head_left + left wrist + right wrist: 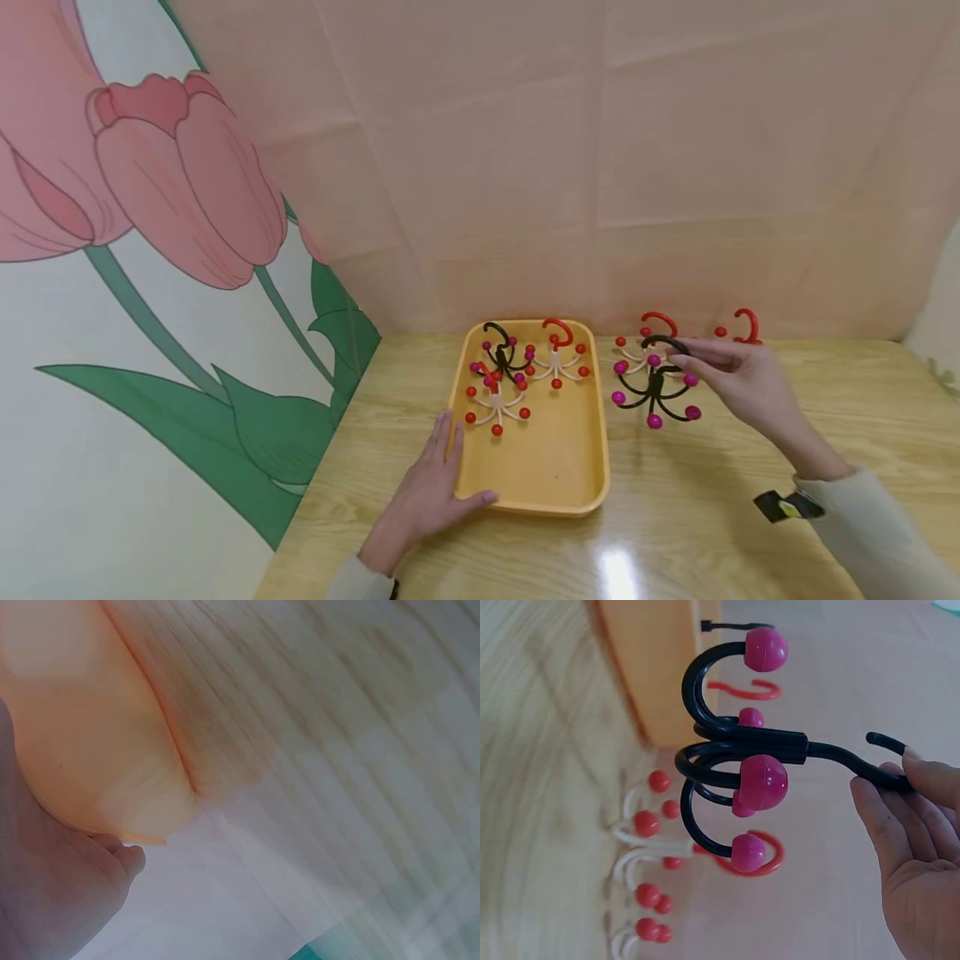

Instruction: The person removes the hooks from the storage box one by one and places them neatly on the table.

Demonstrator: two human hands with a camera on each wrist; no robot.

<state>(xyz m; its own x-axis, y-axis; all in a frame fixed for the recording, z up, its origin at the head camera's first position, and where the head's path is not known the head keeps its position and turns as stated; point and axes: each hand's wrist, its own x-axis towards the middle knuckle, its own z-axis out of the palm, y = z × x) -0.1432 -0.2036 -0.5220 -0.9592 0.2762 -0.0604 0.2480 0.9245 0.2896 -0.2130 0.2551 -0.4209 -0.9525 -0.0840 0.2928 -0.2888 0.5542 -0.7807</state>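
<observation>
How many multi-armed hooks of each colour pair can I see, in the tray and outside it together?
Black-and-magenta hooks: 2 (1 in the tray, 1 in the right hand)
Red-and-white hooks: 4 (2 in the tray, 2 outside, one mostly hidden)
Total: 6

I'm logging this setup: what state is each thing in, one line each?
Held black hanger: hook up, off the table.
Right hand: pinching that hanger's hook.
Yellow tray: partly filled.
Left hand: straight fingers touching tray.
Black hanger in tray: hook up.
Nearer red-hooked hanger in tray: hook up.
Farther red-hooked hanger in tray: hook up.
Red-hooked hanger behind held one: hook up, partly hidden.
Rightmost red-hooked hanger: hook up, mostly hidden.
</observation>
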